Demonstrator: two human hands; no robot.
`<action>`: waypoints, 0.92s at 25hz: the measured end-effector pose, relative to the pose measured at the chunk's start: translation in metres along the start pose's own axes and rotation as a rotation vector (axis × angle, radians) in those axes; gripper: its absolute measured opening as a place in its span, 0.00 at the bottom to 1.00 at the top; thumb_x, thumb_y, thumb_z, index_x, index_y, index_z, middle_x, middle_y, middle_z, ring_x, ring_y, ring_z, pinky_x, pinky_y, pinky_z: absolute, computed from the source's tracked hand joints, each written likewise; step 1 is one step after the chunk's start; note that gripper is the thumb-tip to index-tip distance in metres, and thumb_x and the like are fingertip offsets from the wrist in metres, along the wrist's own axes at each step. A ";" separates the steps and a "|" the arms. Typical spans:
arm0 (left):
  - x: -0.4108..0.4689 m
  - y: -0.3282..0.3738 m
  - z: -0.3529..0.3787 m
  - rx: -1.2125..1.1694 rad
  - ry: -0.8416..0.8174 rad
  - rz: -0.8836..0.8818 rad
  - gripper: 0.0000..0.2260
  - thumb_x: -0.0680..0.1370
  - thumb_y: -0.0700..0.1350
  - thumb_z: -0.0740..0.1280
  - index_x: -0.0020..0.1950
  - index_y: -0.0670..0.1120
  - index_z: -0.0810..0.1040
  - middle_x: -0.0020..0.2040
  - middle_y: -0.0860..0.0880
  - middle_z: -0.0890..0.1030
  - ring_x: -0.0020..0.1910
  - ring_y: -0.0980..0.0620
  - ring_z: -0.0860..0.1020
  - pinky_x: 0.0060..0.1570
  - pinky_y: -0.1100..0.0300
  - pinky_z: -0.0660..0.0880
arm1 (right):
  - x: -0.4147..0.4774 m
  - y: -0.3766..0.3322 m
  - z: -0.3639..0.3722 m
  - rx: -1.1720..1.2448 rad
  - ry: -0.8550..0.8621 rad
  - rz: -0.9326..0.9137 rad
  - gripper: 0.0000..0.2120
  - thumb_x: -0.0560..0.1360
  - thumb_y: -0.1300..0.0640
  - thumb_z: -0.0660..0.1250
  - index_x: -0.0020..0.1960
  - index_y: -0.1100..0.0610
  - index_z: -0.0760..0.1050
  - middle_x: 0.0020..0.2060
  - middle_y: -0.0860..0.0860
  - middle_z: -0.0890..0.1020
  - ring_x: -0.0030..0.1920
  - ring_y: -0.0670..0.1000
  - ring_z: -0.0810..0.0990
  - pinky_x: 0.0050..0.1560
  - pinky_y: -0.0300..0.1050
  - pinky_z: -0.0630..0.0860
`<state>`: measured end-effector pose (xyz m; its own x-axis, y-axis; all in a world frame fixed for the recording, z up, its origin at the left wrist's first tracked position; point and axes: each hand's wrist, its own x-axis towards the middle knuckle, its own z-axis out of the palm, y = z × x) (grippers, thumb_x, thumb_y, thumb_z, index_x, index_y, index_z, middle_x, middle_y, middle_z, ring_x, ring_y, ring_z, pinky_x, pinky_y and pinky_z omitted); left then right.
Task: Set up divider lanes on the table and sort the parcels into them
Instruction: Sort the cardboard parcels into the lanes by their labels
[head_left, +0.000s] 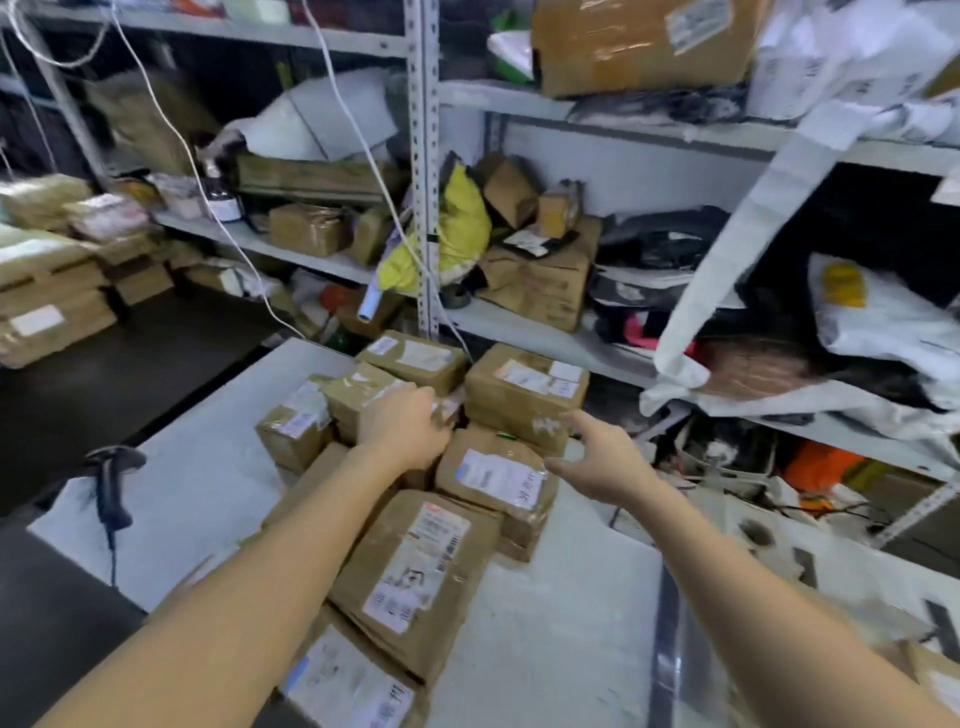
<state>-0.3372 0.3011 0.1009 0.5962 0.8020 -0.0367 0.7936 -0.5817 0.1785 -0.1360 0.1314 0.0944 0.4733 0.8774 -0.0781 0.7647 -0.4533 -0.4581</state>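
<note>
Several brown taped parcels lie heaped on the white table. My left hand rests on a small parcel in the middle of the heap, its fingertips hidden behind the parcel's far edge. My right hand hovers open, fingers spread, just right of a labelled parcel and in front of a larger box. A flat parcel lies nearest me, with another below it. No divider is in sight.
A black barcode scanner stands at the table's left edge. Grey metal shelves crammed with boxes and bags rise right behind the table. A white sack hangs off the right shelf. More boxes are stacked on the floor at left.
</note>
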 end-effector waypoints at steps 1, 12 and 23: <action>0.010 -0.024 -0.001 -0.030 -0.003 -0.036 0.23 0.77 0.57 0.68 0.68 0.48 0.76 0.64 0.45 0.79 0.60 0.43 0.78 0.50 0.51 0.79 | 0.014 -0.018 0.011 0.013 -0.007 -0.001 0.33 0.75 0.43 0.72 0.75 0.52 0.68 0.70 0.50 0.77 0.70 0.54 0.75 0.64 0.49 0.74; 0.090 -0.158 0.049 -0.454 -0.069 -0.327 0.24 0.77 0.56 0.69 0.67 0.45 0.74 0.63 0.43 0.77 0.60 0.40 0.77 0.55 0.48 0.78 | 0.117 -0.107 0.122 0.243 -0.123 0.203 0.32 0.76 0.44 0.72 0.77 0.50 0.66 0.72 0.50 0.74 0.67 0.52 0.76 0.59 0.53 0.80; 0.085 -0.126 0.089 -0.858 -0.128 -0.505 0.42 0.75 0.59 0.72 0.81 0.51 0.52 0.71 0.47 0.74 0.67 0.42 0.75 0.51 0.53 0.73 | 0.182 -0.106 0.171 0.488 -0.153 0.259 0.37 0.76 0.44 0.73 0.80 0.51 0.62 0.72 0.48 0.74 0.68 0.51 0.74 0.63 0.47 0.73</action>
<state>-0.3759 0.4303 -0.0127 0.2626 0.8780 -0.4001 0.6309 0.1575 0.7597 -0.2053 0.3662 -0.0231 0.5217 0.7767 -0.3531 0.3246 -0.5634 -0.7597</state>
